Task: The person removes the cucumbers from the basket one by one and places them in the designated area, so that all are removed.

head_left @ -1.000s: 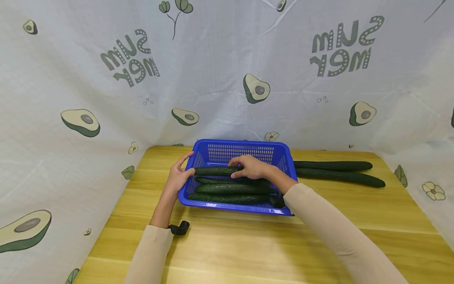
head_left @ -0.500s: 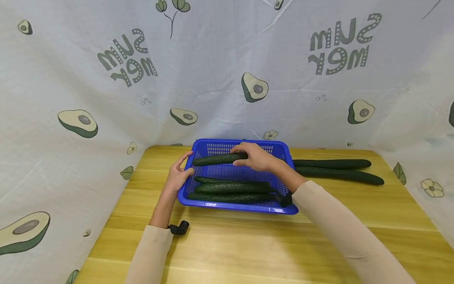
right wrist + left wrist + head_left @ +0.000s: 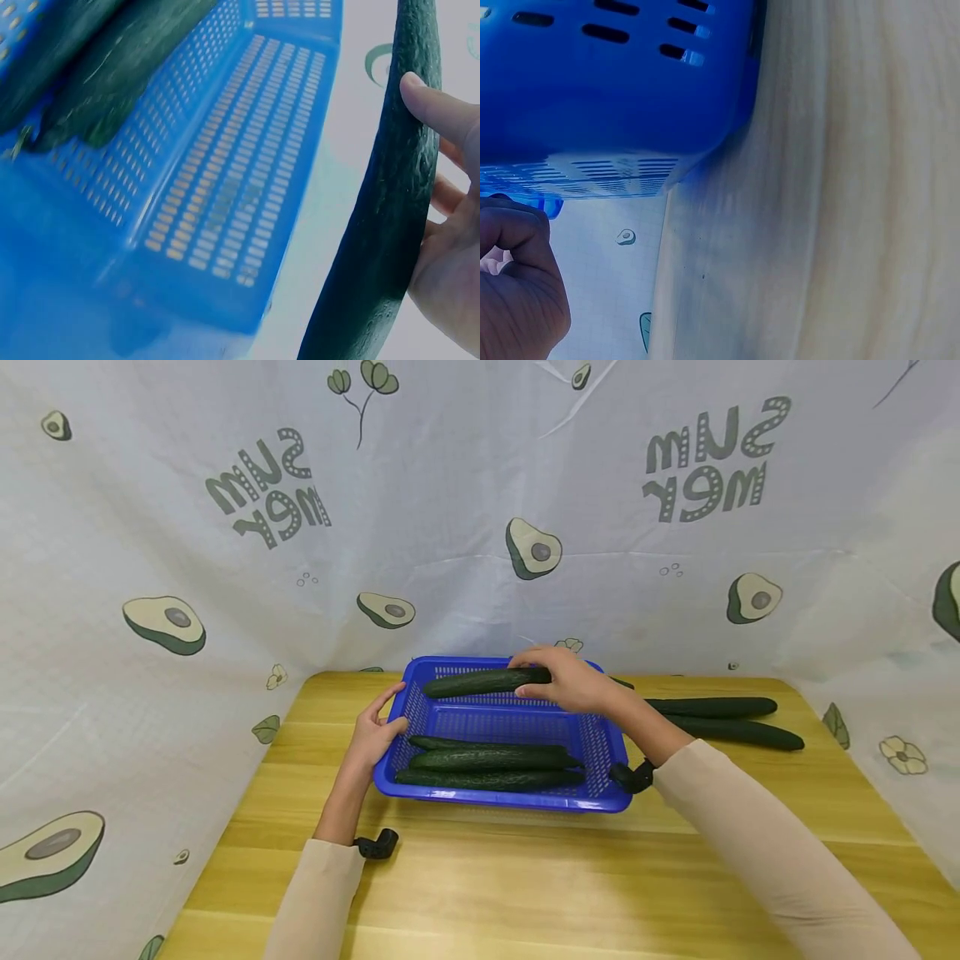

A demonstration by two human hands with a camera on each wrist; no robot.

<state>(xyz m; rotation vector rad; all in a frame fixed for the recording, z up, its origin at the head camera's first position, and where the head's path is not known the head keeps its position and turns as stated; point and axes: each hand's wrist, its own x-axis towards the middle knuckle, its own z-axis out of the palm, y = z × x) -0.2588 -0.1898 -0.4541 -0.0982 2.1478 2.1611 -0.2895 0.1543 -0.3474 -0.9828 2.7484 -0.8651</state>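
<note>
A blue plastic basket (image 3: 427,793) with slotted walls stands on the wooden table. My left hand (image 3: 371,735) holds its left rim; in the left wrist view the curled fingers of that hand (image 3: 521,270) show below the basket wall (image 3: 615,105). Above the back part of the basket, my right hand (image 3: 573,681) grips a dark green cucumber (image 3: 480,682) near its right end. The right wrist view shows the thumb and fingers around this cucumber (image 3: 401,172), which is clear of the basket wall. Several more cucumbers (image 3: 491,758) lie along the front of the basket floor.
Two long cucumbers (image 3: 738,732) lie on the table (image 3: 525,885) right of the basket, partly behind the right forearm. A white cloth (image 3: 450,485) with avocado prints hangs behind and at both sides of the table. Each wrist wears a black camera mount (image 3: 378,845).
My right hand has lifted the cucumber from inside the basket and carried it up, back and to the right. The left hand stays on the rim.
</note>
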